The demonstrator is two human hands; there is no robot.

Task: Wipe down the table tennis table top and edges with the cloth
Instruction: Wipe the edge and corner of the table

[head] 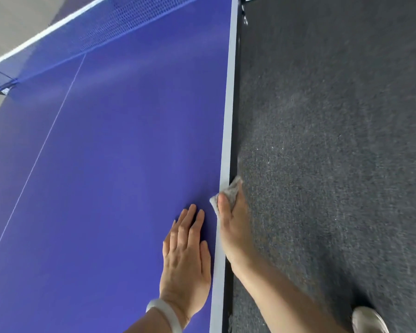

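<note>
The left hand (pixel 186 258) lay flat, fingers straight, on the blue counter (pixel 111 164); the right hand (pixel 231 224) gripped the white cloth (pixel 228 192) against its side edge.

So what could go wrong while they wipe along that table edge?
The right hand grips only a small cloth wrapped over the table edge; it may slip out onto the carpet. The left hand lies flat on the blue table top and could leave fresh smudges.

Two hands (pixel 185 258) (pixel 232 227), one cloth (pixel 233 191), one table (pixel 118 164), one net (pixel 101 27).
</note>
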